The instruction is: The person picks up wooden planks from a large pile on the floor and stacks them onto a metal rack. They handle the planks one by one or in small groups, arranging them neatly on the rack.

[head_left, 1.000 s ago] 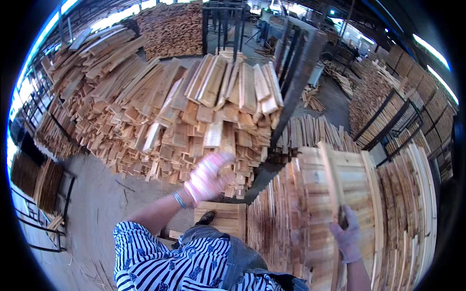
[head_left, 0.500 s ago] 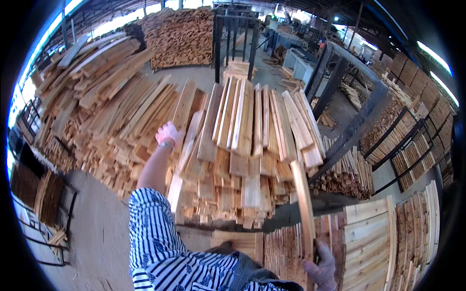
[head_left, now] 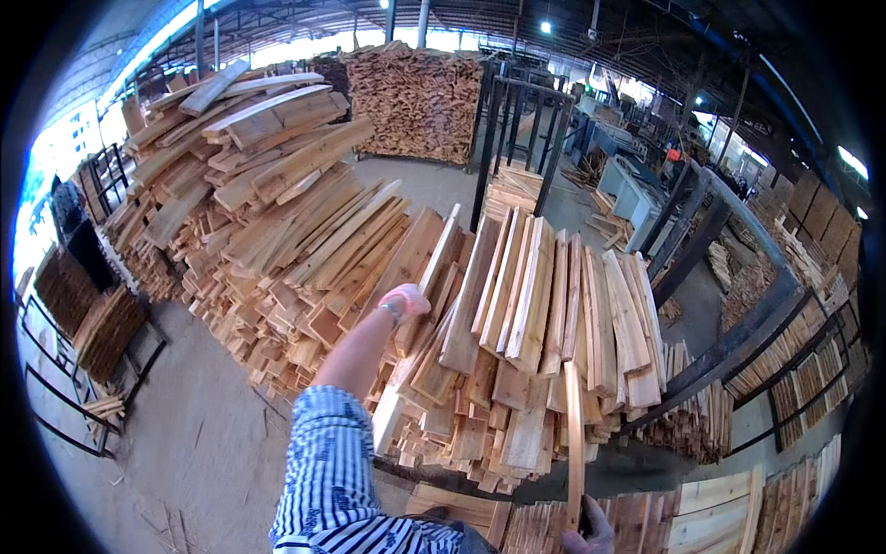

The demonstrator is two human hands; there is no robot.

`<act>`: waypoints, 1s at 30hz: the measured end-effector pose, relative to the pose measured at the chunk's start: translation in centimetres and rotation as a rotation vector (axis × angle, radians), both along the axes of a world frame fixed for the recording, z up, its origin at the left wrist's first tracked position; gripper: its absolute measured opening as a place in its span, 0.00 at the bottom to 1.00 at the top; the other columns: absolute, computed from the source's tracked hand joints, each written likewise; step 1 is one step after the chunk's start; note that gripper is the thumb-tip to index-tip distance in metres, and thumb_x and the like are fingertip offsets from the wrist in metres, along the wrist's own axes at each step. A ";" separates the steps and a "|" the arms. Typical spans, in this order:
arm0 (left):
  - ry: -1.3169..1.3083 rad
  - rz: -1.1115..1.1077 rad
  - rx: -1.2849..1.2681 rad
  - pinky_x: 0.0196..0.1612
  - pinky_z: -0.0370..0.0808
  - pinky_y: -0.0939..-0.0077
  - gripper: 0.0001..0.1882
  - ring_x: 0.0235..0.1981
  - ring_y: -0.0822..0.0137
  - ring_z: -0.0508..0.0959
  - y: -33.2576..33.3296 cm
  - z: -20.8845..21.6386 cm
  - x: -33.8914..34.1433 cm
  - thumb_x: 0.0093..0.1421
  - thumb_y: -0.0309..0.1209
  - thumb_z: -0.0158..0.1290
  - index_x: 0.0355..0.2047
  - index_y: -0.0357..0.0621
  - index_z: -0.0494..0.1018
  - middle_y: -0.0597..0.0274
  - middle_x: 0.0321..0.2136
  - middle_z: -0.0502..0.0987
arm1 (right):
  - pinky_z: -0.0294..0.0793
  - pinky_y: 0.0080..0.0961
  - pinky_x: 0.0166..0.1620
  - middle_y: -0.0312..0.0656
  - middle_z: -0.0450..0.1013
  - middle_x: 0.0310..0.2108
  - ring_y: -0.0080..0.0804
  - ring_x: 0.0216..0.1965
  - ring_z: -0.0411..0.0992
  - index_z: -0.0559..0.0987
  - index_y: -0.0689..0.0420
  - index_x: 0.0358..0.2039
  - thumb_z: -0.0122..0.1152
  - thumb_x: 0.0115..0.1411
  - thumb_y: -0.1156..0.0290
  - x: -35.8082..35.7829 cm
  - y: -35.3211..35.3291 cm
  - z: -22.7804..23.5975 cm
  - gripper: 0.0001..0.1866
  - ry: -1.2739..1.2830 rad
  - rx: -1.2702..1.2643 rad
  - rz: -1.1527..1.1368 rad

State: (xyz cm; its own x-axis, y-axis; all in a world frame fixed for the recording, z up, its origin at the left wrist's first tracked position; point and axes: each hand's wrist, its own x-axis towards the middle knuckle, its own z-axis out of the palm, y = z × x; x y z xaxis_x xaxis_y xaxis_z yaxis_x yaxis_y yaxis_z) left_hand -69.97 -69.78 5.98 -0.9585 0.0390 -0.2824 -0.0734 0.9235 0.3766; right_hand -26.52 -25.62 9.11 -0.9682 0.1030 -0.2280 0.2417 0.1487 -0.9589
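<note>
My left hand (head_left: 407, 302), in a pinkish glove, reaches out over the stacked timber. It is closed around the near end of a narrow wooden plank (head_left: 441, 247), which slants away from me on top of the pile; its fingertips are partly hidden. Low in the view, my right hand (head_left: 591, 531) grips another wooden plank (head_left: 574, 434) near its lower end. That plank stands out lengthwise ahead of the hand, its far end close to the stack. Between the hands lies a stack of loose planks (head_left: 526, 305), their near ends uneven.
A larger heap of planks (head_left: 268, 175) rises at the left. Black metal frame bars (head_left: 729, 277) border the stack on the right. Rows of boards (head_left: 637, 522) lie along the lower edge. Further back stand a tall wood stack (head_left: 415, 102) and blue-grey machinery (head_left: 628, 185).
The view has tilted up and shifted left. My left hand has moved onto a narrow plank, now lifted slightly at an angle. My right hand still holds its plank.
</note>
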 end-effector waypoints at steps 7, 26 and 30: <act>0.423 -0.626 1.027 0.53 0.77 0.70 0.22 0.49 0.61 0.80 8.6 8.6 13.6 0.68 0.42 0.53 0.48 0.32 0.78 0.53 0.52 0.78 | 0.70 0.31 0.61 0.45 0.73 0.55 0.36 0.56 0.72 0.69 0.68 0.64 0.75 0.50 0.59 5.8 5.5 3.9 0.44 0.250 0.018 -0.392; 0.887 -1.827 0.361 0.65 0.66 0.53 0.54 0.62 0.45 0.68 51.6 11.9 33.7 0.46 0.39 0.73 0.70 0.44 0.57 0.48 0.60 0.68 | 0.74 0.41 0.58 0.48 0.74 0.52 0.50 0.53 0.73 0.75 0.43 0.61 0.67 0.55 0.61 48.7 20.3 5.3 0.31 -0.458 1.248 -0.928; 0.796 -1.809 -0.059 0.68 0.62 0.52 0.49 0.64 0.45 0.66 58.6 8.9 35.1 0.53 0.48 0.67 0.70 0.44 0.58 0.48 0.61 0.68 | 0.71 0.43 0.61 0.47 0.72 0.56 0.54 0.57 0.69 0.72 0.43 0.62 0.68 0.54 0.60 54.9 21.2 0.1 0.33 -0.564 1.072 -0.840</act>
